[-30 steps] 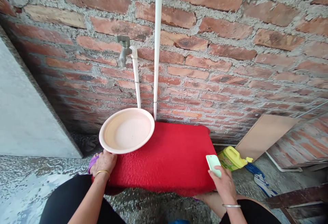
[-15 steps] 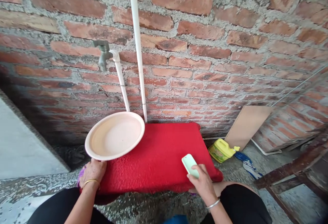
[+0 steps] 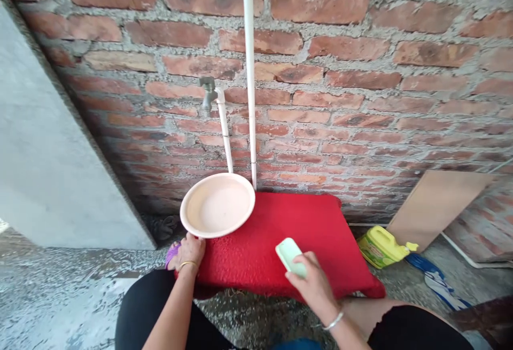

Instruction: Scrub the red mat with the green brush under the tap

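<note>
A red cloth point(image 3: 296, 222) covers a low bench or table, its near left part dark and wet-looking. My right hand point(image 3: 315, 280) is closed around a pale green scrub brush point(image 3: 289, 254), flat back up, over the middle of the cloth; its underside is hidden. At the near left corner, my left hand point(image 3: 192, 251) curls its fingers over the cloth's edge, just below the rim of a pale pink basin point(image 3: 218, 232). This basin stands on the cloth's left end, with only a small dark speck showing inside.
Behind rises a brick wall point(image 3: 344, 77) with a tap point(image 3: 207, 96) and a white pipe point(image 3: 249, 72). A grey slab point(image 3: 68, 141) leans at left. On the right floor are a yellow jug point(image 3: 382, 247), blue-and-white slippers point(image 3: 438, 283) and a tan board point(image 3: 436, 200). The floor is wet.
The view has turned left, so the scene sits further right. My right hand and the brush have moved left across the cloth towards the basin. My left hand stays at the corner.
</note>
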Tool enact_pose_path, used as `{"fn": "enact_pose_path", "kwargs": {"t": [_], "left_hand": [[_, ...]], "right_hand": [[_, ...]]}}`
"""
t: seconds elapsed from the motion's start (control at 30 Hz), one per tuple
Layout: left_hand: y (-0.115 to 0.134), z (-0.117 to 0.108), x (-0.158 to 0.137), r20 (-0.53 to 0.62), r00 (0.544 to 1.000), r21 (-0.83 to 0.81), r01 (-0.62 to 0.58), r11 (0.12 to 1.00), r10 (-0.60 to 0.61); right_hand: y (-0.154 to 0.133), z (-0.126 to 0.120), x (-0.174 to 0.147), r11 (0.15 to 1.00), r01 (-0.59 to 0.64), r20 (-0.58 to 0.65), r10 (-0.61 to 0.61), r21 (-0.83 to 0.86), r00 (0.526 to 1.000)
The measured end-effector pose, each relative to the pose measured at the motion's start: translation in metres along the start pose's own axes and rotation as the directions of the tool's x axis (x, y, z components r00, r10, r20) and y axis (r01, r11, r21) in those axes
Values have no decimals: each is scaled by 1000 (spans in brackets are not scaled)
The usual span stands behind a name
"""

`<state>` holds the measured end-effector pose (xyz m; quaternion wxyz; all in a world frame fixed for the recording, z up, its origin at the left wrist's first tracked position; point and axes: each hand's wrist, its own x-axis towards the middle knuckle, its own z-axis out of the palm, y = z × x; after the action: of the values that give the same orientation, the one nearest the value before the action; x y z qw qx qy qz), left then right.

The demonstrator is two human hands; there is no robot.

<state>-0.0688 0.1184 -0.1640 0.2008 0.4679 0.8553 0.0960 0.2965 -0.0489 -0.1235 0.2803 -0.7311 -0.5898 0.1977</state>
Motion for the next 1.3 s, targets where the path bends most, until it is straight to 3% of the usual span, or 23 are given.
{"fn": "enact_pose_path", "kwargs": {"t": [0.13, 0.27, 0.37, 0.57, 0.67, 0.77, 0.93, 1.0, 1.1, 1.3], "left_hand": [[-3, 1, 0, -3, 999, 7, -34, 999, 34], [-4, 2, 1, 33, 999, 22, -30, 999, 29], [-2, 4, -1, 12, 1000, 17, -15, 1000, 15], [-2, 6, -6, 16, 1000, 6, -16, 1000, 15], [-2, 8, -6, 4, 1000, -3, -17, 1000, 17], [-1, 7, -7, 5, 1000, -11, -11, 1000, 11], [2, 1, -10, 11, 1000, 17, -14, 1000, 14], [3, 0, -10, 8, 1000, 31, -15, 999, 15], [3, 1, -11, 11, 1000, 36, -4, 999, 4], [6, -2, -14, 32, 999, 25, 5, 1000, -6]], "right_hand": [[-84, 70, -2, 966, 251, 214, -233, -56, 948], [-116, 100, -5, 928, 350, 344, -289, -128, 893], [-94, 87, -7, 920, 339, 326, -264, -199, 908], [24, 13, -7, 963, 86, 49, -76, -257, 996], [54, -7, -2, 975, 27, -21, -32, -220, 999], [28, 9, 7, 981, 80, 17, -78, -178, 997], [-69, 80, 28, 942, 291, 174, -262, -167, 949], [-92, 99, 36, 921, 346, 223, -305, -176, 926], [-88, 98, 48, 909, 349, 240, -295, -228, 925], [-30, 50, 71, 940, 112, 97, -85, -322, 992]]}}
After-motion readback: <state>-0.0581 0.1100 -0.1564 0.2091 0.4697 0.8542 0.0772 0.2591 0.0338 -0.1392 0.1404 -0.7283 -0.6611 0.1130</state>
